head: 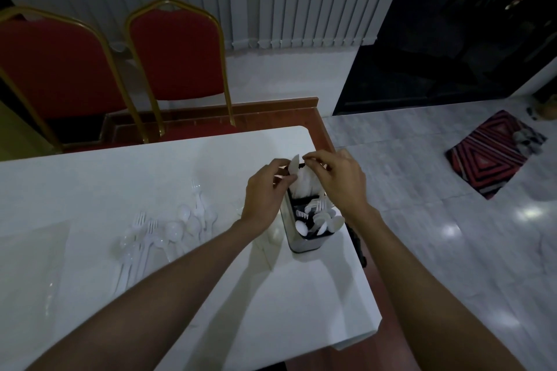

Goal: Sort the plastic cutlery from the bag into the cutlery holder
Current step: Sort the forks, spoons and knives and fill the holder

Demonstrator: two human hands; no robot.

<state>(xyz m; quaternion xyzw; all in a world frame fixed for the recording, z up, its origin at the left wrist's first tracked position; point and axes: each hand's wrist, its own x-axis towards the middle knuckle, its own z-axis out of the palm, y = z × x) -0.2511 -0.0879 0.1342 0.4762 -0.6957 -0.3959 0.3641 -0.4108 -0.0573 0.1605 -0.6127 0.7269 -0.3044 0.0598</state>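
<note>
1. Two hands work over the far compartment of the cutlery holder (304, 245), which stands close to the right edge of the tabletop (120, 159), nearer its far right corner than its near one.
2. Left hand (265, 193): thumb and fingers pinch a white piece (294, 164) above a bunch of white pieces standing in that compartment. I cannot tell if it is a knife or a spoon.
3. Right hand (340, 181): fingers are curled and drawn together just beside that piece. Whether they pinch cutlery, the holder's rim or nothing is hidden.
4. Near compartment: forks and spoons (319, 218) appear to lie mixed, heads up.
5. Loose cutlery (168, 229), clear forks and spoons, lies left of the holder toward the middle of the tabletop, so the sorting looks partly done.
6. Risks, as I judge them:
   - The holder is tall, narrow and near the edge, so a sideways push from either hand could tip it or slide it off.
   - The far compartment looks crowded, and forcing one more piece in could spring others out.
   - Dim light and clear plastic make types easy to confuse and misplace.
</note>
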